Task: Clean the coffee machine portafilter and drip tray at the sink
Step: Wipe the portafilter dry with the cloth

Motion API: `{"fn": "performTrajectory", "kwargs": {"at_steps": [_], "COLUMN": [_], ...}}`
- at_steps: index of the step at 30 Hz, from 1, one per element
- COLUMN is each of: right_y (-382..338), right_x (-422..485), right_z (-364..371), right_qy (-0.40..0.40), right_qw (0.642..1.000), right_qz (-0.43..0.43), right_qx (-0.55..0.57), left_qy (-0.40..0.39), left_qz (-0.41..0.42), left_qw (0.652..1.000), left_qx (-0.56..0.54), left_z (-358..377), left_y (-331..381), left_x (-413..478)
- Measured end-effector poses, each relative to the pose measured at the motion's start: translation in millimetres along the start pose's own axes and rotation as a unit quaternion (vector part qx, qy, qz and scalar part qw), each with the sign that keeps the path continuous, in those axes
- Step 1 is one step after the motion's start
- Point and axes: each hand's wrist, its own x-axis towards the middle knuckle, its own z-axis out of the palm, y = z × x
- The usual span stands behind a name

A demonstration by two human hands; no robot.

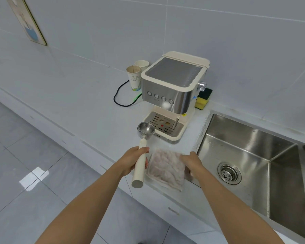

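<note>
Head view of a white countertop [88, 110] with a steel sink [253, 155] at the right of the frame. At lower centre, the left hand [133, 160] has its fingers wrapped around the cream handle of the portafilter [142, 150], whose round metal basket points toward the upper part of the frame and sits just in front of the coffee machine [173, 88], apparently raised above the counter. The right hand [192, 162] lies on the right edge of a pale folded cloth [166, 167] lying at the counter's front edge, between the portafilter handle and the sink; its fingers rest on the cloth, but whether they pinch it cannot be told. The slotted drip tray [163, 125] is seated in the base of the machine at frame centre. Behind the machine, 2 paper cups [135, 76] stand to its left beside a looped black cable [120, 95], and a yellow sponge [202, 100] with a dark top leans to its right, near the sink's far corner. The sink drain [229, 173] is visible at lower right.
</note>
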Motion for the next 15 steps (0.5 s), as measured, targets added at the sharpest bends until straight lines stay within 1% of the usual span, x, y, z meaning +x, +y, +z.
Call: {"fn": "performTrajectory", "kwargs": {"at_steps": [2, 4, 10, 12, 15], "right_y": [-10, -25, -49, -52, -58], "right_x": [-11, -29, -78, -84, -86], "right_z": [0, 3, 34, 43, 53], "right_qy": [-0.028, -0.077, -0.24, -0.269, -0.286], "right_qw": [0.999, 0.995, 0.966, 0.956, 0.948], "right_qz": [-0.04, -0.062, -0.064, -0.064, -0.066], "right_qx": [0.005, 0.025, 0.074, 0.098, 0.124], "left_qy": [-0.001, -0.001, 0.003, 0.003, -0.019], "left_qz": [0.003, 0.008, 0.035, 0.037, 0.034], "left_qw": [1.0, 1.0, 0.999, 0.999, 0.999], "left_qx": [-0.005, -0.012, -0.019, -0.015, -0.01], "left_z": [4, 8, 11, 7, -4], "left_y": [2, 5, 15, 19, 24], "left_x": [1, 2, 4, 5, 8]}}
